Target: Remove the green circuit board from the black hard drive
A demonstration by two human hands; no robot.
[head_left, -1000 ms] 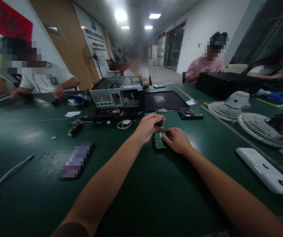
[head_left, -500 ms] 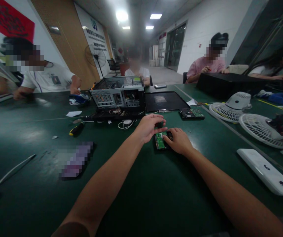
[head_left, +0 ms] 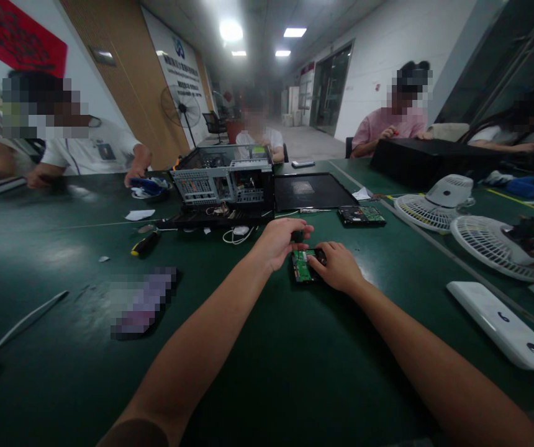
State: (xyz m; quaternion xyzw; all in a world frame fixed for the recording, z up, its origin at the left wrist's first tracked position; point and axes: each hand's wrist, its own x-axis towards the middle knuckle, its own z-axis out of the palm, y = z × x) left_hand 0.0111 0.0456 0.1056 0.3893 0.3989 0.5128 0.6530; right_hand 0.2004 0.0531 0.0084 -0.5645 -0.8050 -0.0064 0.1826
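A hard drive [head_left: 302, 268] with a green circuit board facing up lies on the green table in front of me. My right hand [head_left: 338, 266] holds it from the right, thumb over the board and fingers curled along the far edge. Above its far left corner, my left hand [head_left: 282, 243] is closed, thumb and fingers bent round something small and dark that I cannot make out. A second hard drive [head_left: 362, 215] lies farther back to the right, touched by neither hand.
Beyond my hands stands an opened computer case [head_left: 223, 186], beside a black side panel [head_left: 313, 191]. A yellow-black screwdriver [head_left: 144, 243] and a blurred purple object [head_left: 146, 301] lie left. White fan parts [head_left: 490, 245] and a white device [head_left: 504, 323] are right. Several people sit around.
My left hand's fingers have shifted very slightly, while my right hand and the hard drive stay in place. At far left, another person's hand has moved a little over a blue item.
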